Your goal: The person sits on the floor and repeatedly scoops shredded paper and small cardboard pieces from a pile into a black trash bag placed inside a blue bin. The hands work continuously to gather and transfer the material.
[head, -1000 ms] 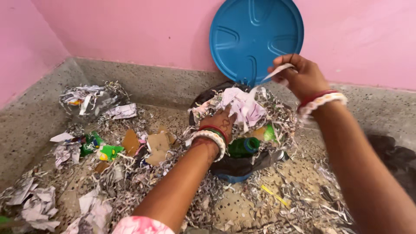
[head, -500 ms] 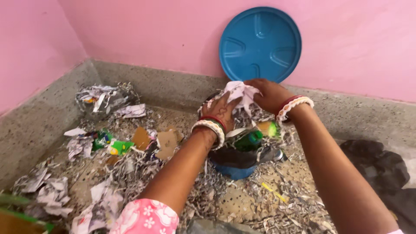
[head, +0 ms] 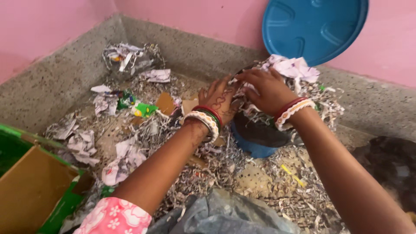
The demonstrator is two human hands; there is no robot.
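On the far right of the littered floor (head: pixel 65 82), a round blue lid (head: pixel 314 28) leans upright against the pink wall (head: pixel 195 15), and just below it a small blue bin (head: pixel 255 145) sits heaped with shredded paper (head: pixel 316 93) and crumpled white sheets (head: pixel 292 67). Both hands press down on that heap from the near side, wrists close together: the right hand (head: pixel 266 89) lies flat, fingers spread, on the middle of the pile, while the left hand (head: pixel 216 97) rests open at the bin's left rim, and neither hand is gripping anything.
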